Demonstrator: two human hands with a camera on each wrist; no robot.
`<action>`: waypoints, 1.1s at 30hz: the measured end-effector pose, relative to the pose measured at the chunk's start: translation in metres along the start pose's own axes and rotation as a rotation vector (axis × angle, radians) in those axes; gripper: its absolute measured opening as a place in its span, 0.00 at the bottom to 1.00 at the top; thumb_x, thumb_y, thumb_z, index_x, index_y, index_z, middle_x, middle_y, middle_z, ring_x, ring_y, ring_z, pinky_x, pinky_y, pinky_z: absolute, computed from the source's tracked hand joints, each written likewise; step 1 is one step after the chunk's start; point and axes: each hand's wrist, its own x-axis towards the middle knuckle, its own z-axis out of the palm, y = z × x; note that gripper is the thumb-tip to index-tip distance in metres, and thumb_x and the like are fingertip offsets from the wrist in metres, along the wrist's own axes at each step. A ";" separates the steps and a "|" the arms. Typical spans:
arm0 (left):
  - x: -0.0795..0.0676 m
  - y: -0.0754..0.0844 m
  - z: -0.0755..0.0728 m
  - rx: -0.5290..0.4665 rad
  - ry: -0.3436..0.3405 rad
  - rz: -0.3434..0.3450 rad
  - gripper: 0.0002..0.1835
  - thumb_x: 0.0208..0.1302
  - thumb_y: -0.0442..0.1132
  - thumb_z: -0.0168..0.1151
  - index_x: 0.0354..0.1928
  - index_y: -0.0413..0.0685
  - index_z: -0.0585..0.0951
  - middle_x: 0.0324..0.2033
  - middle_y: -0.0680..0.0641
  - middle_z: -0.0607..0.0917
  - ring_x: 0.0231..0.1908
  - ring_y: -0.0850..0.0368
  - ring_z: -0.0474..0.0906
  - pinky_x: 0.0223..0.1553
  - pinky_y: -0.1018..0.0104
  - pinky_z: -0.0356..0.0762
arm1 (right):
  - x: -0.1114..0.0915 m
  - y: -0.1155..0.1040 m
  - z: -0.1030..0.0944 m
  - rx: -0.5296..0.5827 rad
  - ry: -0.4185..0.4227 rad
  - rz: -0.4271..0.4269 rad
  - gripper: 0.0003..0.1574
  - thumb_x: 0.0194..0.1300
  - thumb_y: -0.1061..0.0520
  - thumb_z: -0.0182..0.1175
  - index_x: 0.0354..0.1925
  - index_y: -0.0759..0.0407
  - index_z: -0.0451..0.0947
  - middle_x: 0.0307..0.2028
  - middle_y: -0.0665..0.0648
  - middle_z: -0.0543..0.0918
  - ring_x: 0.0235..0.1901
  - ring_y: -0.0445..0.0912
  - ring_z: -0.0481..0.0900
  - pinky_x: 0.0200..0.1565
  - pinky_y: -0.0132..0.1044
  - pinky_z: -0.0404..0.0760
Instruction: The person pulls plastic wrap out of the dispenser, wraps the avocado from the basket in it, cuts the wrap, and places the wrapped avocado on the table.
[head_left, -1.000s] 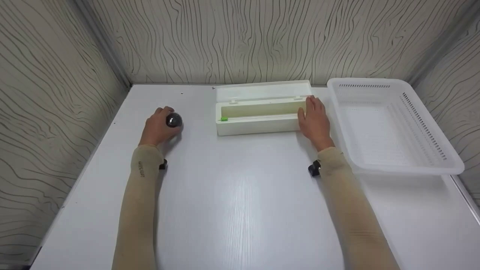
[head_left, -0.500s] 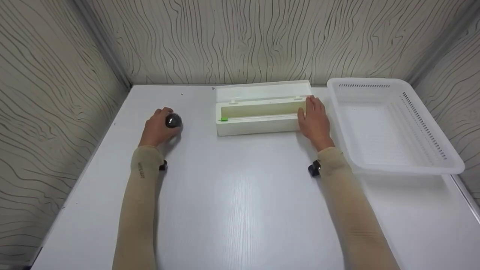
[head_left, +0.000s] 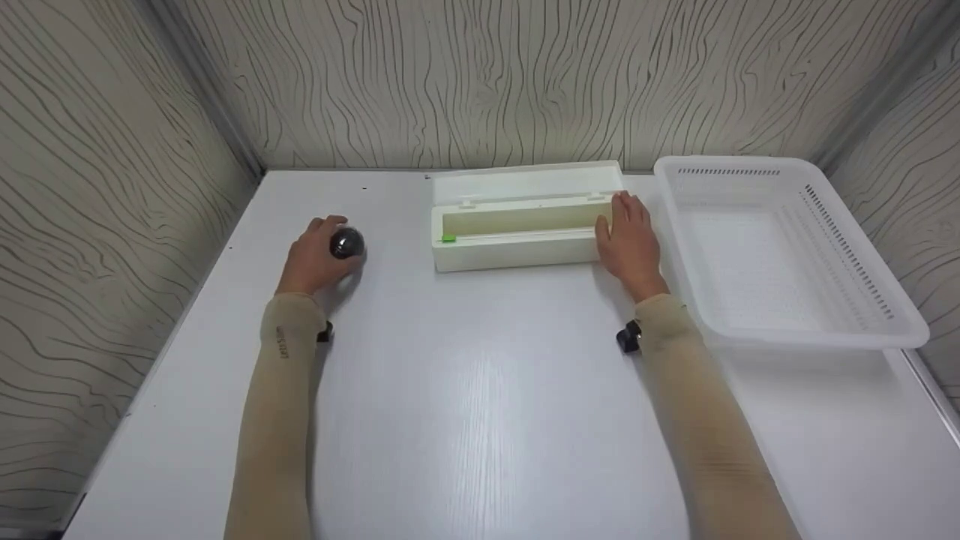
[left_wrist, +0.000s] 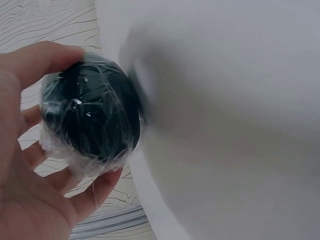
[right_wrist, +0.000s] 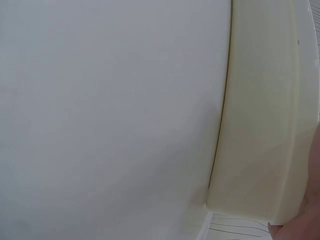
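Note:
On the left of the table, my left hand (head_left: 311,255) grips a dark, round object in clear plastic wrap (left_wrist: 92,107). Thumb and fingers spread around its sides, and the film bunches near the fingertips. Its lower side is close to the white tabletop. A long white box (head_left: 517,251) stands toward the back with its lid (head_left: 525,182) raised. Along its front rim runs a pale strip with a small green slider (head_left: 448,238) at the left. My right hand (head_left: 631,244) holds the box's right end, thumb at the front rim and fingers around the end.
A white plastic basket (head_left: 817,339) with slotted sides stands right of the box, close to my right hand. Wood-patterned panels (head_left: 480,82) close off the back and both sides of the white table (head_left: 465,390).
My left hand and the wrapped round object have shifted very slightly toward me. My right hand and the box have stayed in place.

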 end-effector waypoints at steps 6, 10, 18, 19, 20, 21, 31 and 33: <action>-0.002 0.001 0.001 0.021 0.004 0.012 0.41 0.61 0.47 0.74 0.75 0.51 0.68 0.69 0.38 0.72 0.68 0.31 0.71 0.69 0.33 0.68 | 0.000 0.002 0.001 0.006 0.008 -0.003 0.38 0.83 0.48 0.36 0.80 0.70 0.50 0.79 0.69 0.53 0.81 0.62 0.45 0.81 0.54 0.48; -0.001 0.002 0.000 0.045 0.015 0.014 0.41 0.62 0.49 0.73 0.75 0.52 0.68 0.70 0.38 0.71 0.67 0.30 0.71 0.68 0.32 0.68 | 0.002 0.001 -0.001 0.001 -0.002 0.002 0.39 0.83 0.48 0.36 0.80 0.70 0.50 0.80 0.69 0.52 0.81 0.62 0.45 0.81 0.54 0.47; 0.000 0.009 -0.001 0.136 0.044 0.055 0.42 0.65 0.56 0.69 0.77 0.53 0.66 0.72 0.37 0.70 0.65 0.30 0.72 0.64 0.29 0.69 | 0.005 -0.004 -0.008 -0.025 -0.048 0.012 0.41 0.83 0.46 0.38 0.80 0.71 0.48 0.80 0.71 0.51 0.81 0.64 0.45 0.81 0.54 0.44; -0.001 0.010 -0.002 0.160 0.044 0.066 0.42 0.66 0.57 0.68 0.78 0.54 0.65 0.73 0.38 0.70 0.65 0.30 0.72 0.63 0.28 0.69 | 0.004 -0.005 -0.009 -0.028 -0.055 0.012 0.41 0.83 0.45 0.38 0.80 0.70 0.48 0.80 0.71 0.51 0.81 0.65 0.44 0.81 0.55 0.43; -0.002 0.012 -0.002 0.185 0.046 0.078 0.43 0.66 0.59 0.68 0.78 0.54 0.65 0.73 0.38 0.69 0.66 0.30 0.71 0.63 0.28 0.69 | 0.003 -0.007 -0.010 -0.033 -0.059 0.009 0.41 0.83 0.45 0.38 0.80 0.69 0.48 0.80 0.71 0.51 0.81 0.65 0.44 0.81 0.56 0.42; -0.003 0.014 -0.001 0.213 0.048 0.092 0.43 0.67 0.60 0.67 0.79 0.55 0.64 0.74 0.39 0.69 0.67 0.31 0.70 0.63 0.28 0.69 | 0.002 -0.009 -0.011 -0.036 -0.061 0.004 0.41 0.83 0.44 0.38 0.81 0.68 0.48 0.80 0.70 0.50 0.81 0.65 0.44 0.81 0.56 0.41; -0.015 0.042 -0.006 0.370 0.119 0.225 0.45 0.69 0.69 0.58 0.82 0.66 0.57 0.81 0.49 0.58 0.80 0.41 0.53 0.76 0.32 0.52 | -0.028 -0.045 -0.044 -0.094 -0.059 -0.144 0.45 0.81 0.35 0.43 0.83 0.56 0.49 0.83 0.63 0.48 0.82 0.61 0.40 0.81 0.59 0.35; -0.018 0.049 -0.009 0.394 0.124 0.241 0.44 0.70 0.70 0.56 0.82 0.67 0.55 0.82 0.50 0.56 0.81 0.43 0.51 0.77 0.33 0.49 | -0.034 -0.047 -0.053 -0.129 -0.045 -0.181 0.47 0.79 0.32 0.45 0.83 0.54 0.49 0.83 0.62 0.48 0.83 0.60 0.40 0.81 0.60 0.34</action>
